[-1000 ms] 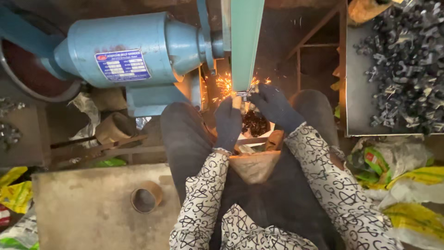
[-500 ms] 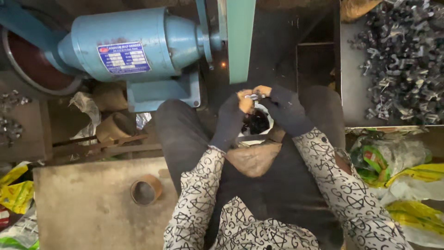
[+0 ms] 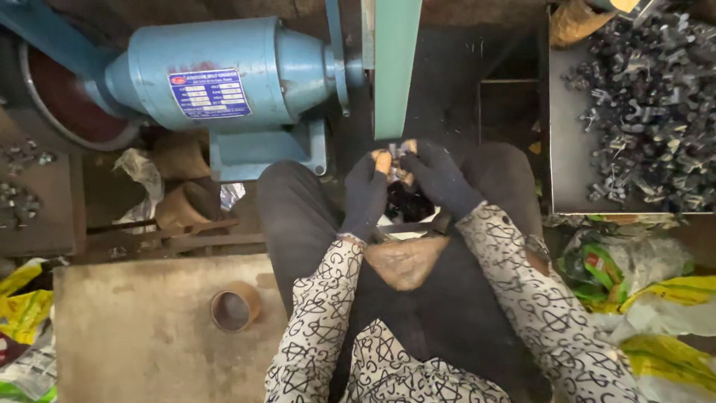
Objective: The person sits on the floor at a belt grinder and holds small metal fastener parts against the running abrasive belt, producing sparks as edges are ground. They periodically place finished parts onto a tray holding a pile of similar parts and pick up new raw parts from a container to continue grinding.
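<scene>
Both of my hands wear dark gloves and meet just below the green belt guard (image 3: 397,67) of a blue grinding machine (image 3: 224,75). My left hand (image 3: 365,190) and my right hand (image 3: 440,179) pinch one small metal part (image 3: 400,151) between their fingertips. The part is held a little short of the belt, with no sparks showing. Under my hands, between my knees, a small container holds dark metal pieces (image 3: 406,203). A brown cloth (image 3: 406,261) lies on my lap.
A grey metal tray (image 3: 567,134) at the right holds several dark metal parts (image 3: 649,104). Green and yellow bags (image 3: 634,283) lie at the lower right. A concrete block (image 3: 134,328) with a roll of tape (image 3: 234,307) sits at the lower left.
One second ago the part was pressed to the belt with sparks flying. My hands have since drawn it back toward me, and the sparks have stopped.
</scene>
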Demonstrator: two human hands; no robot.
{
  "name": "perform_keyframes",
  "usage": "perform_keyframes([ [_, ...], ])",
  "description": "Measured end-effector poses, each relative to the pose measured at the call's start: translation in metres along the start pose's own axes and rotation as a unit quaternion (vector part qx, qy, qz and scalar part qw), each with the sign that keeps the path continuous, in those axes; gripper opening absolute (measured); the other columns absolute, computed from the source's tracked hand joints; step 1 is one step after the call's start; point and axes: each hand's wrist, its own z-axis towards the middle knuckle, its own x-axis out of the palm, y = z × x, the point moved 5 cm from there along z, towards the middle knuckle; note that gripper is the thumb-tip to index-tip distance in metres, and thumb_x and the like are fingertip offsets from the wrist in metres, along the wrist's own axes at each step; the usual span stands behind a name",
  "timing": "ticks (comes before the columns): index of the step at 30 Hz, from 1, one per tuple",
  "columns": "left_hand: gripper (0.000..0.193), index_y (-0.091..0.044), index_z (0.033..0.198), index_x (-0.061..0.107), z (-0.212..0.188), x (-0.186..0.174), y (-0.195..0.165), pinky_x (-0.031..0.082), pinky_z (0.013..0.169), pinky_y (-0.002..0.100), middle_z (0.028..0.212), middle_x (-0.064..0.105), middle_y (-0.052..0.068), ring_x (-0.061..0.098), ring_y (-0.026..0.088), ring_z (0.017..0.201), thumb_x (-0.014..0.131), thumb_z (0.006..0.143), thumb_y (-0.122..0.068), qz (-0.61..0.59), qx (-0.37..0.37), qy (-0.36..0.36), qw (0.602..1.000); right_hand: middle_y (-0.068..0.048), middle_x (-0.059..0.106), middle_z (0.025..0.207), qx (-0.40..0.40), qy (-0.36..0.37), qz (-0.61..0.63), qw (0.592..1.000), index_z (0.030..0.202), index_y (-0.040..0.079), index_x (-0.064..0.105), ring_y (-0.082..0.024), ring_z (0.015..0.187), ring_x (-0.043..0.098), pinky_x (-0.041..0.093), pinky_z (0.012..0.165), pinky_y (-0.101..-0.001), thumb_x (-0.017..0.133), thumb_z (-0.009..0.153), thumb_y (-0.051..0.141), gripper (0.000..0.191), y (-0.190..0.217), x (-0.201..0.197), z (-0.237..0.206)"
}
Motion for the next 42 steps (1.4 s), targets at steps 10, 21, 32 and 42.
perform_keyframes([
  [10,0.023,0.000,0.109,0.067,0.011,0.021,0.017,0.051,0.075,0.045,0.092,0.070,0.022,0.061,0.043,0.086,0.057,0.099,-0.018,-0.148,-0.002,0.064,0.987,-0.001,0.069,0.084,-0.001,-0.057,0.023,0.998,0.108,0.002,0.067,-0.007,0.072,0.062,0.052,0.063,-0.0259,0.057,0.104,0.015,0.017,-0.010,-0.015,0.009],
  [21,0.028,-0.005,0.118,0.070,0.008,0.040,0.041,0.054,0.076,0.040,0.096,0.072,0.024,0.069,0.039,0.088,0.059,0.099,-0.023,0.071,0.004,0.208,0.975,-0.015,0.070,0.095,-0.205,-0.078,-0.381,0.898,0.114,0.002,0.068,-0.032,0.089,0.067,0.052,0.076,-0.0426,0.067,0.098,0.019,0.024,0.024,-0.089,-0.022],
  [32,0.040,-0.007,0.112,0.071,-0.012,0.066,0.014,0.053,0.087,0.045,0.108,0.074,0.018,0.069,0.037,0.103,0.067,0.092,-0.042,0.169,0.019,0.362,0.916,-0.020,0.062,0.095,-0.094,-0.322,-0.621,0.709,0.102,0.004,0.060,-0.041,0.096,0.062,0.049,0.085,-0.0515,0.071,0.094,0.024,0.024,-0.008,-0.272,-0.016],
  [42,0.040,-0.005,0.132,0.061,-0.002,0.069,0.034,0.057,0.095,0.035,0.117,0.072,0.007,0.069,0.019,0.107,0.050,0.107,-0.035,-0.253,-0.108,0.242,0.930,-0.011,0.068,0.101,-0.193,-0.206,-0.212,0.935,0.122,0.003,0.064,-0.020,0.085,0.064,0.058,0.076,-0.0359,0.069,0.089,0.017,0.036,0.056,-0.106,-0.033],
])
